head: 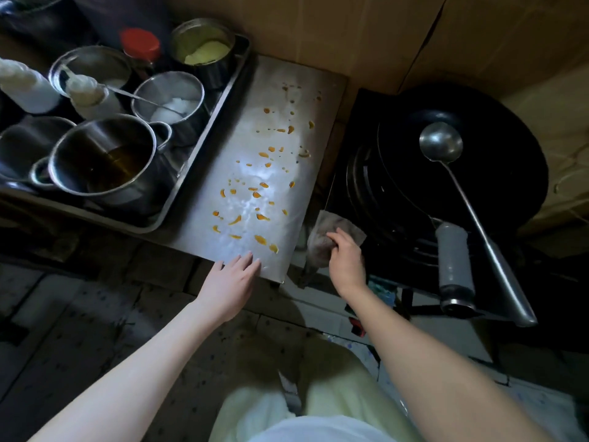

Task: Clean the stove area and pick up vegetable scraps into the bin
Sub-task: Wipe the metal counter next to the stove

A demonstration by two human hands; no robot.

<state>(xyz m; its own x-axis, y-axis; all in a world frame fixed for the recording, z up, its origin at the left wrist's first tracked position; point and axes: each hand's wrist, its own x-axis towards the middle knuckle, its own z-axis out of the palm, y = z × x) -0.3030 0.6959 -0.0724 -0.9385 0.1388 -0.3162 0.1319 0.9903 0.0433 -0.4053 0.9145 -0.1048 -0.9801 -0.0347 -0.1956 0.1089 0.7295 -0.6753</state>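
Observation:
A steel counter (pixel 280 100) beside the stove is dotted with several orange sauce spots (pixel 260 239). My left hand (pixel 231 283) rests flat on the counter's near edge, fingers spread, holding nothing. My right hand (pixel 345 258) lies on a crumpled grey cloth (pixel 328 228) in the gap between counter and stove (pixel 357 173), fingers curled over it. No vegetable scraps or bin can be seen.
A black wok (pixel 497 173) sits on the stove with a steel ladle (pixel 441 143) in it; the wok's grey handle (pixel 454 266) juts toward me. A metal tray (pixel 197 161) at left holds pots, bottles and a red-capped jar. Cardboard lines the wall behind.

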